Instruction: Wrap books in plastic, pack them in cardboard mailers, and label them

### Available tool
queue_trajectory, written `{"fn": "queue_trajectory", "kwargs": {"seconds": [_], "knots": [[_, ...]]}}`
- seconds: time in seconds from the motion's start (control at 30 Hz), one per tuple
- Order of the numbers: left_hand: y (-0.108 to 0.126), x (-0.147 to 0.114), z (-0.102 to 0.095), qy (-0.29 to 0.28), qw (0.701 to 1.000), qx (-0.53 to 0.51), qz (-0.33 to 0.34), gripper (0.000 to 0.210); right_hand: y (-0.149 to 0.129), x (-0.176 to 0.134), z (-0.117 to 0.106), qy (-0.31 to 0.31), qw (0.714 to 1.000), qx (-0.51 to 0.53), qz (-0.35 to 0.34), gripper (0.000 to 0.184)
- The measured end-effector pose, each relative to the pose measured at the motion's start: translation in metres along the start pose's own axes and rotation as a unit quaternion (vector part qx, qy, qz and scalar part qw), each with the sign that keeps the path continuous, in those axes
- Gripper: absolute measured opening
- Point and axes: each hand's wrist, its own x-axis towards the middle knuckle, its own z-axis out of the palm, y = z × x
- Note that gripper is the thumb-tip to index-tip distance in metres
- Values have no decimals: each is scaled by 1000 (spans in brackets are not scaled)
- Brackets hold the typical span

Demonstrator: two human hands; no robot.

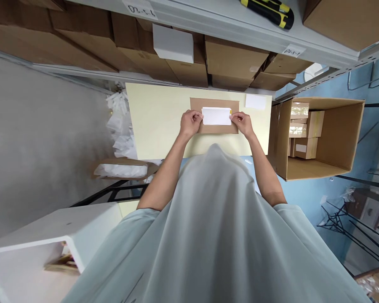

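Note:
A white rectangular card or flat pack (217, 116) with a small yellow mark at its right end is between my hands; its exact kind does not show. The fingers of my left hand (191, 123) pinch its left end. At the right end, my right hand (242, 123) grips it between thumb and fingers. Beneath it lies a flat brown cardboard piece (214, 129), resting on the pale yellow tabletop (161, 122).
Behind the table, cardboard boxes (236, 57) line a shelf, and a yellow-black knife (271, 12) lies above. A white slip (255, 101) is at the back right. An open carton (334, 139) holding smaller boxes stands right, white plastic bags (121, 122) left.

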Motion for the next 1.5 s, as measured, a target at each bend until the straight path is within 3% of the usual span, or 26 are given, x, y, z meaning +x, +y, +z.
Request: {"fn": "queue_trajectory", "kwargs": {"seconds": [0.5, 0.83, 1.13, 1.3, 1.5], "knots": [[-14, 1, 10, 25, 998, 45, 41, 21, 11, 4, 9, 19, 999, -41, -14, 23], [-28, 0, 13, 36, 991, 105, 80, 18, 37, 13, 18, 52, 996, -12, -78, 40], [-27, -5, 19, 45, 985, 140, 85, 12, 33, 8, 23, 74, 993, -62, -72, 16], [-25, -8, 23, 60, 980, 173, 73, 35, 28, 10, 25, 76, 986, -130, -72, 25], [-21, -7, 26, 72, 980, 175, 66, 15, 26, 15, 34, 107, 981, -153, -55, 23]]}}
